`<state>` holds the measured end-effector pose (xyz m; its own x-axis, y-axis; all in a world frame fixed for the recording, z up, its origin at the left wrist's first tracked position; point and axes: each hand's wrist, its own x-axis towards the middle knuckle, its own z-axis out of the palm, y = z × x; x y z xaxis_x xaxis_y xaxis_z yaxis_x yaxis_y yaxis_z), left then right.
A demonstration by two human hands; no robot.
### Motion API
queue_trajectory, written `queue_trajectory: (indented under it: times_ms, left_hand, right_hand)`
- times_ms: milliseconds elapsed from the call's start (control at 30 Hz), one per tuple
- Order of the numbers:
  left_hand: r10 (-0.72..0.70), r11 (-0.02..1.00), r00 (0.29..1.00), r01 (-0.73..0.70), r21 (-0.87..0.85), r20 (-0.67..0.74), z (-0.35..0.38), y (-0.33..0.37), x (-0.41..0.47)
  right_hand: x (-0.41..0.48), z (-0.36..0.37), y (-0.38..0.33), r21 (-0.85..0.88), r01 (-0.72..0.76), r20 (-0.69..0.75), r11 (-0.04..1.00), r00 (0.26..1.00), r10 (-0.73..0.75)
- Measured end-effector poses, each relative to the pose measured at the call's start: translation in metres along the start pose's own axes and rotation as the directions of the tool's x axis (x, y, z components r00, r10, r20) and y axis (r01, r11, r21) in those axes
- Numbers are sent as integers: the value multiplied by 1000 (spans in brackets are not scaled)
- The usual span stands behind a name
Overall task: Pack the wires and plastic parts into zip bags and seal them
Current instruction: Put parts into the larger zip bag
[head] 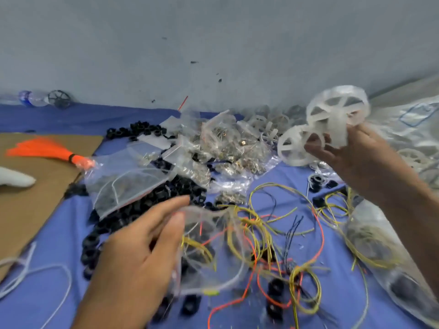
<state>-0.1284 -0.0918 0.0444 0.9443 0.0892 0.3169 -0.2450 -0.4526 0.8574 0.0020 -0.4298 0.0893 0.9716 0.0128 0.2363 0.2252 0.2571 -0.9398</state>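
Observation:
My right hand (337,148) is raised at the right and grips white plastic spoked frames (332,115), with two or three rings fanning out above and left of the fingers. Lower in the middle, my left hand (140,252) pinches the rim of a clear zip bag (209,248) between thumb and fingers; the bag is blurred and lies over the wires. Yellow, orange and dark wires (273,236) sprawl tangled on the blue cloth (54,233) to the right of the bag. Black plastic rings (147,200) lie heaped just beyond my left hand.
Filled clear bags of small metal parts (225,148) are piled at the back centre. More white frames and big clear bags (413,138) sit at the right. Cardboard (35,198) with an orange wire bundle (47,150) lies left. A water bottle (33,98) stands by the wall.

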Motion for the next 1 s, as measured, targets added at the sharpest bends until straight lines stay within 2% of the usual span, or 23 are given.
queue_trajectory:
  times_ms: [67, 133, 167, 233, 300, 333, 467, 533, 567, 633, 667, 700, 833, 900, 1000]
  left_hand:
    - [22, 999, 999, -23, 43, 34, 2, -1, 1]
    - [30, 995, 999, -31, 90, 14, 4, 1, 4]
    - [24, 994, 1000, -26, 104, 15, 4, 1, 6]
    - [4, 994, 1000, -7, 108, 29, 2, 3, 8]
    - [5, 995, 999, -9, 95, 43, -1, 7, 10]
    - [13, 994, 999, -17, 109, 44, -4, 10, 10]
    - [47, 984, 996, -59, 167, 71, -12, 16, 12]
    - [48, 985, 994, -63, 161, 94, -13, 15, 12]
    - [55, 983, 993, -71, 168, 101, -13, 14, 12]
    - [88, 974, 990, -108, 201, 106, -15, 14, 13]
    - [100, 969, 989, -122, 213, 111, -16, 16, 13]
    - [100, 966, 988, -126, 224, 122, -18, 18, 14]
    - [56, 970, 987, -89, 227, 148, -19, 26, 15]
    - [41, 972, 986, -76, 222, 160, -20, 29, 14]
    - [39, 976, 986, -72, 205, 162, -22, 31, 14]
  right_hand:
    - [-40, 18, 2, 123, -179, 175, 976, 972, 156]
    - [-71, 41, 13, 81, -309, 219, 948, 933, 285]
    - [-81, 54, 16, 114, -390, 179, 914, 913, 368]
    - [-102, 77, 23, -9, -332, 244, 943, 914, 324]
    - [-122, 107, 19, 146, -334, 446, 931, 862, 239]
    - [-128, 117, 18, 190, -370, 494, 909, 836, 237]
    - [-139, 143, 24, -30, -288, 334, 957, 900, 281]
    - [-139, 143, 18, -282, -107, 250, 953, 951, 181]
    - [-138, 141, 13, -454, 20, 215, 891, 973, 87]
    - [-135, 133, 3, -740, 204, 216, 641, 974, -60]
    - [-133, 130, 0, -789, 231, 230, 570, 970, -74]
    - [-132, 130, -4, -804, 224, 230, 551, 971, -60]
    - [-129, 141, -6, -917, 200, 227, 346, 973, 39]
    - [-128, 147, -5, -912, 154, 202, 380, 975, 89]
    - [-130, 153, -3, -769, 59, 254, 636, 942, 221]
